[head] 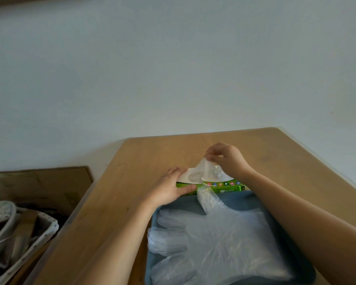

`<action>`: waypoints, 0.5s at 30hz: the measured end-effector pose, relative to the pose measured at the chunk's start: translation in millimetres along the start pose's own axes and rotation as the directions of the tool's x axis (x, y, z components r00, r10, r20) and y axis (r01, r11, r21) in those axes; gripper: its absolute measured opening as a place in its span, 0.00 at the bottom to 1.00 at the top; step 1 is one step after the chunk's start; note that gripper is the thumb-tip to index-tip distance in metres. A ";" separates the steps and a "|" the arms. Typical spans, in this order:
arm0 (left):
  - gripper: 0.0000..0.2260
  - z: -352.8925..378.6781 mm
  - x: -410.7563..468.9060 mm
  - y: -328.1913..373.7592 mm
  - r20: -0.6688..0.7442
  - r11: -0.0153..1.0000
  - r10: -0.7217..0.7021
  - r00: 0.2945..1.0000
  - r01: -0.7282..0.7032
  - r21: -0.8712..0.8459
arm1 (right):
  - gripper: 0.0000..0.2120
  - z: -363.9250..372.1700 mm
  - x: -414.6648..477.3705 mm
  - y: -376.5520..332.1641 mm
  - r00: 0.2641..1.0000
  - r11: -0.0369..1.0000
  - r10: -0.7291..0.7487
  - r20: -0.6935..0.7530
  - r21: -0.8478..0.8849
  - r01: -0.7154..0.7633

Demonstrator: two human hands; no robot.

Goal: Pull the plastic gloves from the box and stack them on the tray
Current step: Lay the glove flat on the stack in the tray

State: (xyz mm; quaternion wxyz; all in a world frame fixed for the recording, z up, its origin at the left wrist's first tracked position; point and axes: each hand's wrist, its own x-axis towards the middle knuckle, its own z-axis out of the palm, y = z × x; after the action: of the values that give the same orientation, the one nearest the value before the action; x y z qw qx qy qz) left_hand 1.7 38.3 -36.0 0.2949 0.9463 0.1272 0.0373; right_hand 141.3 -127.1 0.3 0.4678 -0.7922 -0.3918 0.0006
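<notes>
Closest to you, the stack of gloves [224, 243] lies flat in the blue tray [155, 214], fingers pointing left and spilling over its left rim. One glove finger reaches up over the far rim to the box.

Your right hand [226, 159] pinches a clear glove [208, 171] between thumb and fingertips, lifted partly out of the slot in the top of the box [224, 187]. Your left hand [169, 190] grips the box's left end, fingers on the white top, thumb along the green front. The box sits just beyond the tray's far rim.

Bare desk [132, 202] stretches left of the tray and behind the box as far as the wall [173, 68]. The desk's right edge runs close beside your right forearm. A white basket [39, 229] of clutter sits below the left edge.
</notes>
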 end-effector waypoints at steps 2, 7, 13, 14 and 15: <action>0.36 0.1 -0.1 0.8 0.001 1.000 0.000 1.000 0.000 -0.002 | 0.06 -8.6 1.3 -1.6 0.984 0.977 0.126 -0.126 0.190 -0.101; 0.34 -3.3 -4.3 6.4 0.035 0.999 -0.016 0.999 0.014 0.038 | 0.08 -38.9 -7.8 -32.6 0.949 0.704 0.271 -0.159 0.706 -0.083; 0.56 -34.7 -25.6 42.4 0.021 0.956 0.035 0.999 -0.027 -0.292 | 0.09 -61.4 -39.2 -75.5 0.943 0.609 0.333 -0.024 0.769 -0.195; 0.55 -38.7 -29.7 49.2 0.015 0.910 0.069 0.997 -0.057 -0.410 | 0.09 -62.2 -45.4 -79.0 0.942 0.583 0.334 0.014 0.783 -0.218; 0.52 -42.2 -35.0 58.2 0.030 0.861 0.107 0.994 -0.078 -0.503 | 0.08 -62.4 -52.6 -83.1 0.942 0.557 0.331 0.056 0.794 -0.243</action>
State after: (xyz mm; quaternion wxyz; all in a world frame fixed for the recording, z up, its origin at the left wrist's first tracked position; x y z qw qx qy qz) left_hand -25.4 6.1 31.9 0.5316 0.8430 0.0593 0.0562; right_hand 76.3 -184.8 77.9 0.7813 -0.5553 -0.1925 0.2101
